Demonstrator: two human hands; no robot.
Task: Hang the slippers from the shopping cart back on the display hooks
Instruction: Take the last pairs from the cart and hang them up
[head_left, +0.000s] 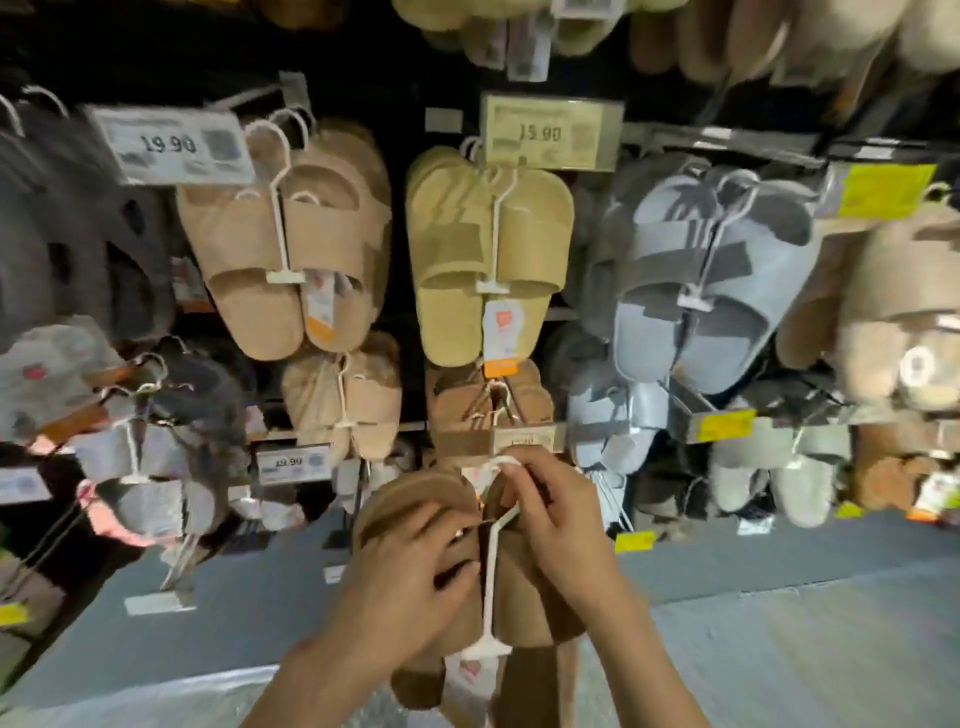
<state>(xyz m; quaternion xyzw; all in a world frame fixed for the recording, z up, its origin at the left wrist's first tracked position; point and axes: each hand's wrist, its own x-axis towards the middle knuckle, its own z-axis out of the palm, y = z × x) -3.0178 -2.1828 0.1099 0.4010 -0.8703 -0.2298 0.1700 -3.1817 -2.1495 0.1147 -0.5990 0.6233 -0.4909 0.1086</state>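
I hold a pair of brown slippers (400, 506) on a white plastic hanger (489, 577) in front of the low part of the display wall. My left hand (415, 566) grips the left slipper from the side. My right hand (556, 514) pinches the top of the hanger, whose curved hook (498, 462) sits just below a display hook's label plate (524, 436). Behind that plate more brown slippers (488, 410) hang on the same hook. The shopping cart is out of view.
Rows of hung slippers fill the wall: tan (285, 260), yellow-green (483, 260), grey-blue (711, 286), dark grey (78, 234) at left. Price tags (171, 143) stick out on the hooks. A grey base shelf (727, 571) runs below, with a fallen hanger (161, 603) on it.
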